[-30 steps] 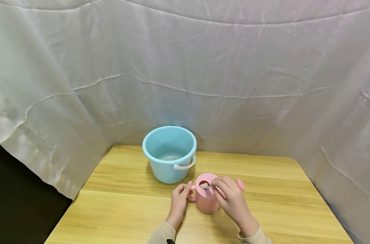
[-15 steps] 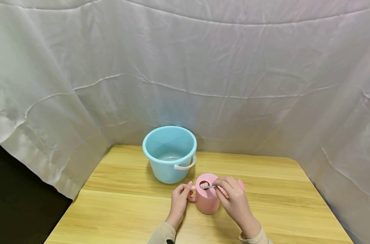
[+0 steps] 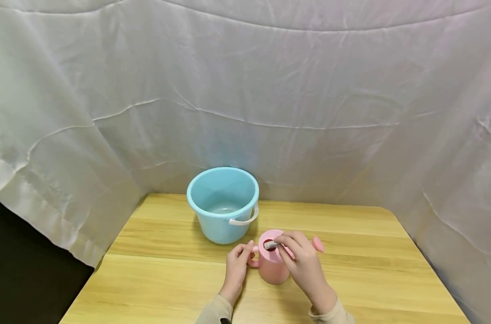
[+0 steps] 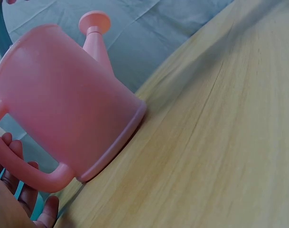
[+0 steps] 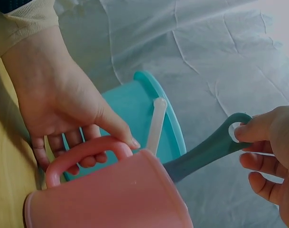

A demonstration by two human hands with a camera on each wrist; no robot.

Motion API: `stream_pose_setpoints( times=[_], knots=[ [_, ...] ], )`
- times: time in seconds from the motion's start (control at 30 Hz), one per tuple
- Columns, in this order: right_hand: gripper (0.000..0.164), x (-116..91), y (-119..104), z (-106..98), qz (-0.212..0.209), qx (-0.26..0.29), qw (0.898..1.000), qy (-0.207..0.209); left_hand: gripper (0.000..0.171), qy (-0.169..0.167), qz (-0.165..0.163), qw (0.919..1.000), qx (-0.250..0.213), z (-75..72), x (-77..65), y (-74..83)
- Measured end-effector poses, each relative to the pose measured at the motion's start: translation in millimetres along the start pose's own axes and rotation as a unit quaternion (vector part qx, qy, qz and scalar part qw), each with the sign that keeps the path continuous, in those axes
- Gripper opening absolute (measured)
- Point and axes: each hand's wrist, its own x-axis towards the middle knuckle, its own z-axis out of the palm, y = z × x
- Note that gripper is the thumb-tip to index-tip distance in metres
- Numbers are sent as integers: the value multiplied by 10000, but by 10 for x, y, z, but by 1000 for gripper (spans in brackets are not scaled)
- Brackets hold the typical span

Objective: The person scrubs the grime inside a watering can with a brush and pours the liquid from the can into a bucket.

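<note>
A pink watering can (image 3: pixel 274 269) stands upright on the table, its spout rose (image 3: pixel 318 244) pointing right. My left hand (image 3: pixel 236 266) grips the can's handle (image 5: pixel 87 154), thumb on top and fingers beneath it. In my right hand (image 3: pixel 305 262) is a brush with pale bristles (image 3: pixel 270 245), which show at the round opening in the can's top. The right wrist view shows the brush's teal handle (image 5: pixel 206 149) pinched at its looped end between thumb and fingers. The can's rim hides the brush's far end there.
A light blue bucket (image 3: pixel 223 227) with a white bail handle (image 3: pixel 245 220) stands behind the can, slightly left. The wooden table (image 3: pixel 160 270) ends at a grey curtain (image 3: pixel 245 90) at the back and sides.
My right hand has shifted slightly left over the can, carrying the brush, and the bristles sit further into the opening. My left hand and the can stay in place.
</note>
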Motion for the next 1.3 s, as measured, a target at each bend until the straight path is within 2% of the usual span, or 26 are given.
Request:
stream_pose_setpoints(
  times=[0.23, 0.53, 0.67, 0.97, 1.03, 1.17, 1.2, 1.3],
  knots=[
    [10, 3, -25, 5, -78, 135, 9995, 288, 46, 4, -37, 10000, 19, -2, -3, -16],
    [5, 4, -31, -34, -102, 54, 9989, 459, 46, 9, -40, 10000, 5, -5, -1, -15],
    [14, 15, -38, -41, -193, 15, 9985, 509, 46, 11, -43, 10000, -12, -4, -1, -14],
    [25, 28, -58, -28, -276, 43, 9985, 479, 47, -9, -5, 10000, -24, 4, -4, -8],
    [24, 27, -54, -20, -263, 83, 9985, 463, 47, -1, -12, 10000, -3, 2, -4, -10],
    [6, 33, -58, -5, -199, 192, 9989, 377, 46, 14, -21, 10000, 55, -4, 2, -11],
    [6, 37, -61, -2, -167, 204, 9991, 335, 46, 16, -25, 10000, 68, -5, 3, -9],
    [17, 69, -77, -1, -35, 186, 9997, 161, 46, 14, -15, 9999, 99, -7, 0, 2]
  ],
)
